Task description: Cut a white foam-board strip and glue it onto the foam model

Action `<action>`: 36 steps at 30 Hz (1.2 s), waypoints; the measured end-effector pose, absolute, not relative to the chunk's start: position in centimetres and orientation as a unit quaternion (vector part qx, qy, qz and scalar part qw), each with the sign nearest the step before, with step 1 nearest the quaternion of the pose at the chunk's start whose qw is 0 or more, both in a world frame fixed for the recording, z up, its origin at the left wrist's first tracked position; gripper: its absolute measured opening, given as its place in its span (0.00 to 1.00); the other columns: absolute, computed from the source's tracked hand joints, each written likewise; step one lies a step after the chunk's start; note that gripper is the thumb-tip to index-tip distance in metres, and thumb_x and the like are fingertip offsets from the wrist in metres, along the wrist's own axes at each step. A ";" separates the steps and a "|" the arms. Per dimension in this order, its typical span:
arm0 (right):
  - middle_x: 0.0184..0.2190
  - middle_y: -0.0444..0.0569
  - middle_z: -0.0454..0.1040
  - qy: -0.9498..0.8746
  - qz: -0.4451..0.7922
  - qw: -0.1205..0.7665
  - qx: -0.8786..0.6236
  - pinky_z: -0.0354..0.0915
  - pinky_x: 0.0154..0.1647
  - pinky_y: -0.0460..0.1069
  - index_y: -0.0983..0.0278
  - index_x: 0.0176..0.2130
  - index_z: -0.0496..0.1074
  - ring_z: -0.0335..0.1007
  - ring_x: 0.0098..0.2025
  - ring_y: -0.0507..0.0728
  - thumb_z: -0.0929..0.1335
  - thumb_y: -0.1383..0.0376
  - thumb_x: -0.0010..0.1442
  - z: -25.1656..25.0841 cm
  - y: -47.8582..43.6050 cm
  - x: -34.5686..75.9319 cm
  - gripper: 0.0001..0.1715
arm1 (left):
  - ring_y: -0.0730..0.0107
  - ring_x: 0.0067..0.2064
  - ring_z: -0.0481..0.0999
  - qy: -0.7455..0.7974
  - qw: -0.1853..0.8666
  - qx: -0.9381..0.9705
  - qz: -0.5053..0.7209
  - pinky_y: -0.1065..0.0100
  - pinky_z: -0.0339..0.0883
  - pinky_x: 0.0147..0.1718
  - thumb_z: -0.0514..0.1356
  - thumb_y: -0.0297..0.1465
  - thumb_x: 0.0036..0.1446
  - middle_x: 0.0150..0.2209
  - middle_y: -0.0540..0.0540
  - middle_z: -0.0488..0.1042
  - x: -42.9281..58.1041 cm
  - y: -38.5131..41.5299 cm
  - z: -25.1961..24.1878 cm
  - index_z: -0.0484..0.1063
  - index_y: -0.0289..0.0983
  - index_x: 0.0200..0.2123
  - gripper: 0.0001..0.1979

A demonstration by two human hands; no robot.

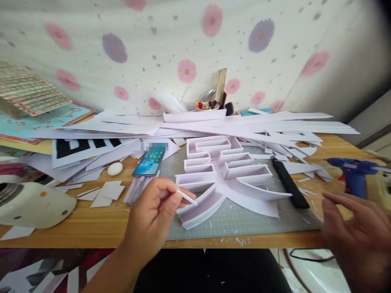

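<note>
My left hand (154,213) pinches a small white foam board strip (187,197) between thumb and fingertips. The strip is held over the lower left of a white foam board letter shape (221,171) with raised walls, lying on a grey cutting mat (241,226). At the right, my right hand (356,232) hovers near the table edge, thumb and index tips close together, with nothing visible between them. Just beyond it a blue glue gun (356,173) stands with its nozzle to the right. A black-handled cutter (290,183) rests beside the letter shape.
A phone (150,159) lies left of the letter shape, near a white egg-shaped object (115,169). Stacked white boards (195,129) and offcuts stretch across the back. A white tray (195,117) holds tools. A cream bottle-like object (39,203) lies at left.
</note>
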State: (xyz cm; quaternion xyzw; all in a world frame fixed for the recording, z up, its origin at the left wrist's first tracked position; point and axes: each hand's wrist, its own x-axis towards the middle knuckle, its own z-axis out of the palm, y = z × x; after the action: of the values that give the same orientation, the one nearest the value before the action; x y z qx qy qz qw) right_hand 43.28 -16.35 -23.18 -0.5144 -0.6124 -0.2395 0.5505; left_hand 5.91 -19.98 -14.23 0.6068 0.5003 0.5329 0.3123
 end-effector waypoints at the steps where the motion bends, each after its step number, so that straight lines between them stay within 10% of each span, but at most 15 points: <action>1: 0.26 0.50 0.76 -0.636 -0.249 0.546 -0.485 0.69 0.26 0.54 0.58 0.33 0.77 0.75 0.26 0.61 0.75 0.70 0.49 -22.9 -16.6 42.8 0.10 | 0.70 0.31 0.79 0.500 0.321 0.619 0.514 0.69 0.73 0.31 0.54 0.30 0.62 0.32 0.51 0.80 6.6 -20.3 -14.5 0.66 0.42 0.35 0.03; 9: 0.35 0.50 0.74 -0.740 -0.079 0.558 -0.366 0.69 0.44 0.63 0.64 0.44 0.74 0.72 0.35 0.59 0.70 0.77 0.53 -21.5 -19.3 36.5 0.18 | 0.68 0.32 0.76 0.504 0.298 0.704 0.402 0.68 0.70 0.31 0.57 0.30 0.56 0.30 0.48 0.77 9.6 -17.9 -13.9 0.69 0.40 0.30 0.03; 36: 0.35 0.49 0.74 -0.721 -0.051 0.562 -0.403 0.69 0.44 0.60 0.62 0.43 0.74 0.72 0.37 0.59 0.69 0.76 0.56 -22.7 -18.0 37.1 0.15 | 0.70 0.28 0.74 0.505 0.316 0.740 0.312 0.70 0.64 0.28 0.60 0.25 0.50 0.24 0.52 0.75 13.8 -10.6 -14.7 0.72 0.38 0.25 0.05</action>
State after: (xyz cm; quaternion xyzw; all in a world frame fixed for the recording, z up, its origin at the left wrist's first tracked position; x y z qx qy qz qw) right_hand 37.13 -17.99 -22.73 -0.4027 -0.7209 -0.0512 0.5617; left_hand 13.81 -10.64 -14.69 0.7397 0.5055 0.3124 0.3157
